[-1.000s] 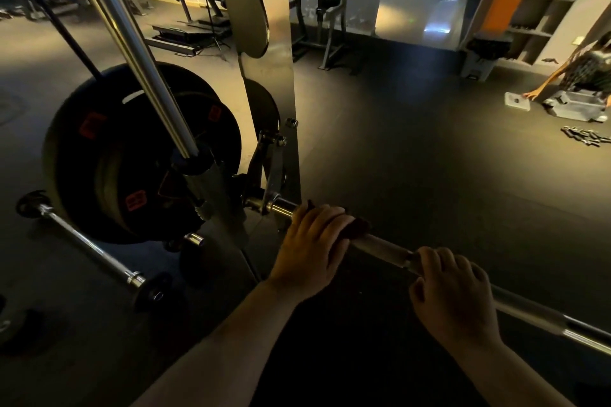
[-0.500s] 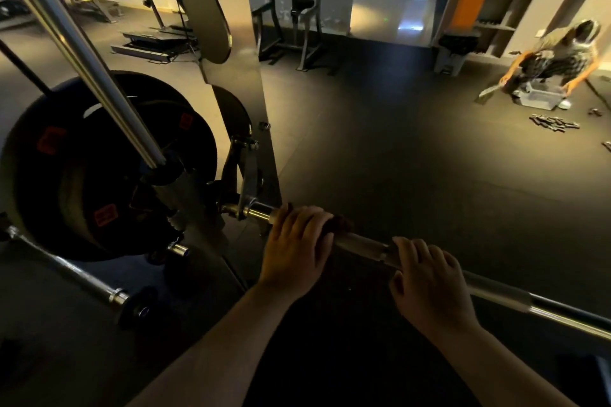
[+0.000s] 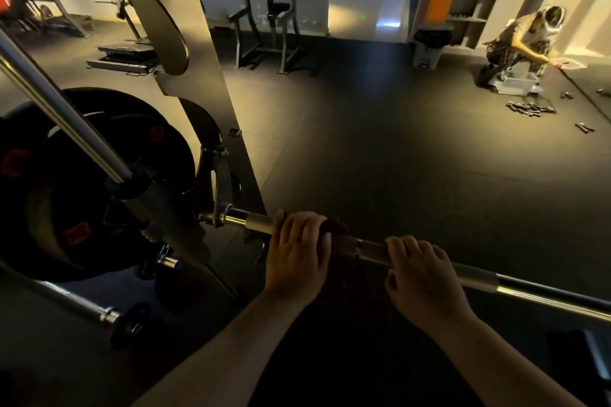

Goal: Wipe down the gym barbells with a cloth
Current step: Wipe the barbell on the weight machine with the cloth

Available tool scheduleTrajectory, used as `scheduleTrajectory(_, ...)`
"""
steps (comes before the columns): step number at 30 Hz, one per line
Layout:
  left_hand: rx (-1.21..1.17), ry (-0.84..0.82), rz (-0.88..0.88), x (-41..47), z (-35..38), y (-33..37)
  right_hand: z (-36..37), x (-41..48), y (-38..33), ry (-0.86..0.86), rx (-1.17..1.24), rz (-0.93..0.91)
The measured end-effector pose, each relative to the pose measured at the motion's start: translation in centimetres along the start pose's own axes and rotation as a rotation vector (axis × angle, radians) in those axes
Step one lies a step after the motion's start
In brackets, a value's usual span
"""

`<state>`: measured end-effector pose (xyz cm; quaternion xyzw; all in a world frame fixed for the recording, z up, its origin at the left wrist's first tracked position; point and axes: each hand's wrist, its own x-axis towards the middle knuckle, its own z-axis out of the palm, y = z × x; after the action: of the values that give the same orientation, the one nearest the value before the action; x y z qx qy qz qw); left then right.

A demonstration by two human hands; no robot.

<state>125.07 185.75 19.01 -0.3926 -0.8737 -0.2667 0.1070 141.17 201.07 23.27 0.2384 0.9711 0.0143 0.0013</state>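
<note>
Along the barbell (image 3: 479, 279), near the rack upright (image 3: 211, 76): gripping the cloth (image 3: 337, 228) against it with left hand (image 3: 297, 254), now slid slightly farther from the upright; clasping bare steel with right hand (image 3: 426, 277) just beside. Beyond, weight plates (image 3: 82, 208) at left, crouching person (image 3: 525, 40) far right.

We log the barbell (image 3: 479, 277) as bare metal: glossy chrome, with a duller grip band. The cloth (image 3: 338, 227): dark, soft fabric. The weight plates (image 3: 66, 208): matt black, rubbery-looking; slanted rod (image 3: 66, 122): polished steel; upright panel (image 3: 211, 59): smooth satin metal; floor (image 3: 396, 158): dark, matt.
</note>
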Motion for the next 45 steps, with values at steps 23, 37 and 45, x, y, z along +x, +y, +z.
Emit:
scheduleTrajectory(23, 0.087, -0.057, 0.157, -1.1, 2.0, 5.4, -0.5, -2.1, 4.4, 0.001, 0.06, 0.022)
scheduleTrajectory(37, 0.047, -0.025, 0.125, -1.3, 3.1, 8.4, 0.4, -3.6, 7.6, 0.033, 0.043, 0.058)
scheduleTrajectory(45, -0.012, -0.016, 0.108, -2.4, 5.0, 13.0, 1.6, -5.0, 8.3, 0.162, 0.051, 0.06)
